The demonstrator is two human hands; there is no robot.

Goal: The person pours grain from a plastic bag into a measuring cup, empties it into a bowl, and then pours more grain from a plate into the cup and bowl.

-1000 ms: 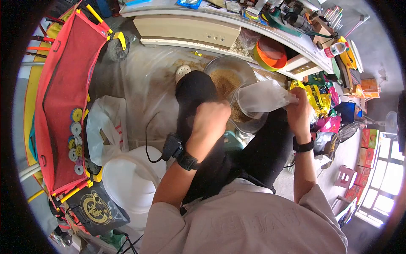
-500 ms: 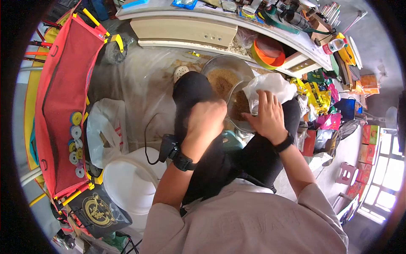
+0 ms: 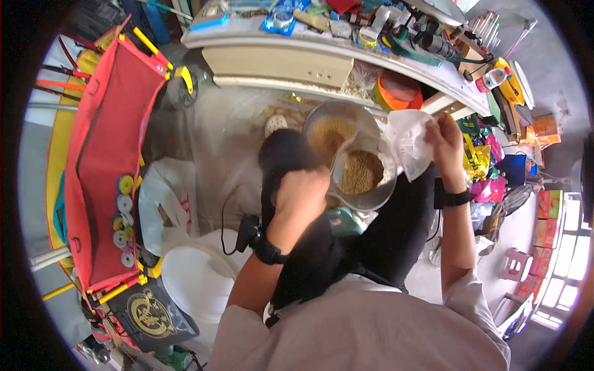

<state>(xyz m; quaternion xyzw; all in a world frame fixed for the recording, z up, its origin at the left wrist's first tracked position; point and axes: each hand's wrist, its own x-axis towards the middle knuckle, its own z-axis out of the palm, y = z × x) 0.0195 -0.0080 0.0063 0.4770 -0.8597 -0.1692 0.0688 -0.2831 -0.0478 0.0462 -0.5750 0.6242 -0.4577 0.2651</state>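
Below the cluttered counter (image 3: 250,41), the left hand (image 3: 303,196) clenches beside a grain-filled container (image 3: 371,201); the right hand (image 3: 447,143) grasps translucent plastic (image 3: 411,137).

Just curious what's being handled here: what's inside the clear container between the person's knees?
Small brownish grains or pellets show inside the clear container. Whatever lies beneath their top layer is covered.

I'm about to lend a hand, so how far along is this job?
Apparently done: the far basin holds tan grainy material, the near container darker grains. In hand: the right hand holds a translucent white bag; the left hand is closed beside the near container. Left: probably setting the bag aside; whether more grain gets added, I can't tell.
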